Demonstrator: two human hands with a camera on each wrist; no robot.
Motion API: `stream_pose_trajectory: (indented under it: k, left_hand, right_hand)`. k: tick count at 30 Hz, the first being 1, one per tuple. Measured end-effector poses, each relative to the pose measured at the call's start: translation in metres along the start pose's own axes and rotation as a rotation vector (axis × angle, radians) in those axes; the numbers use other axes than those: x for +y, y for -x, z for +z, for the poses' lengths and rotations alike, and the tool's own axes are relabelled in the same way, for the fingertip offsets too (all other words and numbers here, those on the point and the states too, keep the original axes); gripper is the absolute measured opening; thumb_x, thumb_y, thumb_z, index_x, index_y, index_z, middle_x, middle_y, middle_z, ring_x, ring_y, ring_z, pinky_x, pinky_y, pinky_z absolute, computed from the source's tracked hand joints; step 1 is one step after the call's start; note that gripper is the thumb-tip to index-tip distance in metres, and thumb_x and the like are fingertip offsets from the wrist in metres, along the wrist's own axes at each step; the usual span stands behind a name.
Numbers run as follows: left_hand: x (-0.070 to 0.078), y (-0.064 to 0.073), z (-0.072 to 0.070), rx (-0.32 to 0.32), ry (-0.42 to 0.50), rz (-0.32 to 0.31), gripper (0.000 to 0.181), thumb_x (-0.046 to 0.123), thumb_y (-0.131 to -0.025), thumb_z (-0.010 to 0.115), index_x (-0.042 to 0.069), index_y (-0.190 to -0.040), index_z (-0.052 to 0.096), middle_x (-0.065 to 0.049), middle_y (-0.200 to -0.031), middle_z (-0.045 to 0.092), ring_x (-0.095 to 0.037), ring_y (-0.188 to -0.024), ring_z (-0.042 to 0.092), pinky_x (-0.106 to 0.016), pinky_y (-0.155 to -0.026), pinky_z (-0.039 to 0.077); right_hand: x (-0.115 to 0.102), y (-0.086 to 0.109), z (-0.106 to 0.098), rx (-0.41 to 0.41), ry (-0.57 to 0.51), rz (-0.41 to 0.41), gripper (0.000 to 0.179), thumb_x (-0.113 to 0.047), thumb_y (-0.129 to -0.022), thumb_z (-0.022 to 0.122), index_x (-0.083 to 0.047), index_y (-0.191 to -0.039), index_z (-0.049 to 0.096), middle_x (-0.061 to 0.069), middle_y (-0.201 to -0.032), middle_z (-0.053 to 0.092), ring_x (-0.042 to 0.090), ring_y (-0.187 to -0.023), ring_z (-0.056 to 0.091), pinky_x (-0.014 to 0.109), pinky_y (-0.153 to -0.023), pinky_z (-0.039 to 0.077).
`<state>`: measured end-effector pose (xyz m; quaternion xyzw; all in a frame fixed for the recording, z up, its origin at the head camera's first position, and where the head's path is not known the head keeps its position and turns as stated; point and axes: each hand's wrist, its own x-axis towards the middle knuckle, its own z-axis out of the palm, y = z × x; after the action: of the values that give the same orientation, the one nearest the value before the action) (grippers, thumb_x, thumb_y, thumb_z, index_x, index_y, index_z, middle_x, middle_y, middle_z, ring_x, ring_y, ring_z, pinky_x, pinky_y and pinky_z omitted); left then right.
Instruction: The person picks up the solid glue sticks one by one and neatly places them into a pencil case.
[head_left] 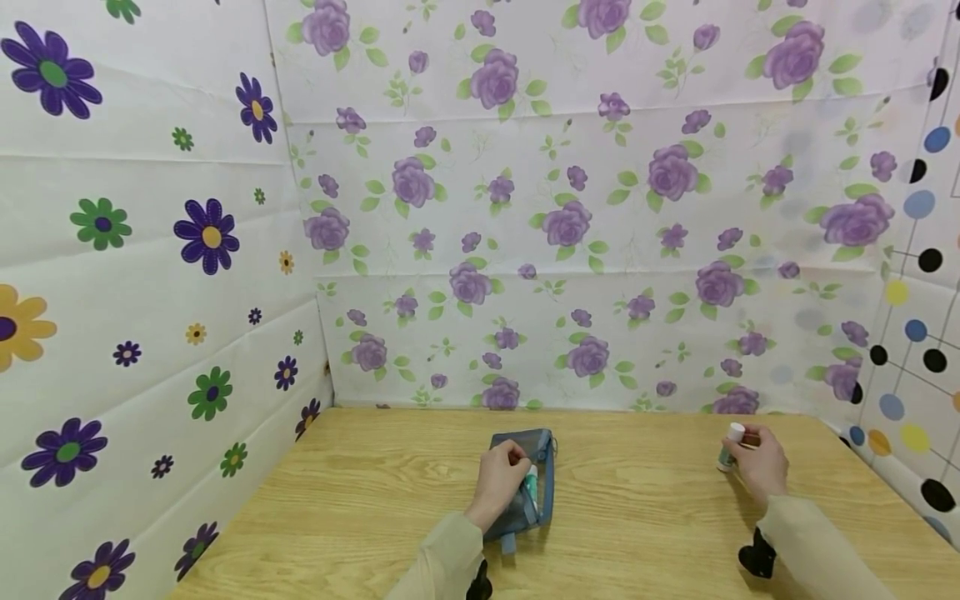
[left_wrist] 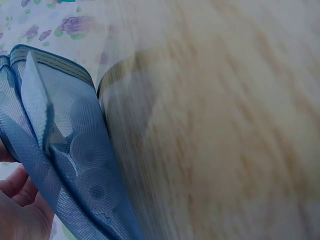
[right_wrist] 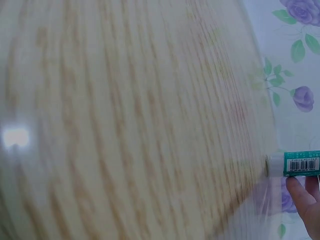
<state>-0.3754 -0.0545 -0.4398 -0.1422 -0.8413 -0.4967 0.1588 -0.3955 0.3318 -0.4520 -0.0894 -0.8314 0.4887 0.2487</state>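
Note:
A blue mesh zip pouch (head_left: 546,492) lies on the wooden table near its middle, its opening facing right. My left hand (head_left: 498,482) pinches the pouch's edge with curled fingers. In the left wrist view the mesh pouch (left_wrist: 100,185) fills the left side, and part of the left hand (left_wrist: 22,205) shows behind it. Inside the opening lies a green-and-white tube (head_left: 532,485). Far to the right, my right hand (head_left: 761,463) grips a glue stick (head_left: 727,455) with a white cap, held nearly upright. The right wrist view shows its green label with a barcode.
The wooden table (head_left: 637,483) spans the front, with wood between the two hands. Flowered sheets (head_left: 525,317) hang behind the table and on the left; a dotted sheet (head_left: 911,367) hangs on the right.

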Motion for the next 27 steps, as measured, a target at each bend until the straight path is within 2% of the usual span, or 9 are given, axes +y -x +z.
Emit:
stream_pose_trajectory:
  k: [4,8,11,15,21,22,27]
  left_hand:
    - [0.001,0.001,0.000,-0.004,0.006,0.002,0.007,0.004,-0.085,0.057,0.006,-0.078,0.058,0.002,-0.064,0.049,-0.010,-0.053,0.042,-0.025,-0.048,0.037]
    - [0.001,0.001,0.000,-0.003,0.009,0.004,0.007,0.004,-0.085,0.057,0.006,-0.078,0.057,0.002,-0.064,0.049,-0.010,-0.052,0.042,-0.025,-0.048,0.037]
    - [0.001,0.001,0.000,-0.001,0.009,0.002,0.007,0.004,-0.084,0.057,0.007,-0.078,0.057,0.002,-0.064,0.049,-0.010,-0.052,0.043,-0.025,-0.048,0.037]
    - [0.001,0.001,0.000,-0.003,0.003,-0.001,0.007,0.004,-0.085,0.057,0.007,-0.078,0.057,0.002,-0.064,0.049,-0.010,-0.052,0.043,-0.025,-0.048,0.037]
    - [0.000,0.001,0.001,-0.004,0.000,0.008,0.007,0.004,-0.084,0.057,0.006,-0.078,0.057,0.001,-0.065,0.050,-0.011,-0.054,0.043,-0.026,-0.049,0.037]
    - [0.000,0.001,0.001,-0.004,0.000,0.010,0.007,0.004,-0.084,0.057,0.006,-0.078,0.057,0.001,-0.065,0.050,-0.011,-0.054,0.043,-0.026,-0.049,0.037]
    - [0.000,0.001,0.001,-0.002,0.006,0.016,0.007,0.003,-0.084,0.057,0.006,-0.078,0.057,0.001,-0.065,0.050,-0.010,-0.053,0.043,-0.026,-0.049,0.037]
  right_hand:
    - [-0.002,0.000,-0.001,-0.011,-0.001,-0.003,0.043,-0.011,-0.087,0.058,0.013,-0.118,0.039,0.032,-0.108,0.047,0.043,-0.099,0.048,0.037,-0.070,0.046]
    - [-0.005,0.001,0.000,-0.021,-0.014,-0.002,0.042,-0.011,-0.087,0.059,0.014,-0.116,0.041,0.032,-0.107,0.048,0.039,-0.096,0.048,0.023,-0.064,0.045]
    - [-0.008,0.003,0.002,-0.036,-0.045,0.007,0.041,-0.008,-0.086,0.059,0.014,-0.116,0.040,0.031,-0.108,0.047,0.037,-0.096,0.048,0.018,-0.061,0.043]
    - [-0.011,0.004,0.004,-0.066,-0.084,0.013,0.043,-0.008,-0.087,0.059,0.014,-0.117,0.039,0.031,-0.109,0.045,0.037,-0.096,0.047,0.019,-0.063,0.045]
    - [-0.016,0.006,0.009,-0.125,-0.145,0.013,0.044,-0.006,-0.087,0.057,0.015,-0.120,0.036,0.032,-0.112,0.044,0.036,-0.096,0.049,0.029,-0.071,0.048]
    - [-0.015,0.005,0.010,-0.125,-0.190,0.014,0.042,-0.005,-0.086,0.059,0.015,-0.117,0.039,0.030,-0.108,0.046,0.033,-0.093,0.051,0.030,-0.069,0.048]
    - [-0.027,0.007,0.012,-0.152,-0.252,-0.003,0.043,-0.002,-0.085,0.060,0.016,-0.118,0.039,0.030,-0.108,0.047,0.019,-0.085,0.054,0.032,-0.070,0.049]
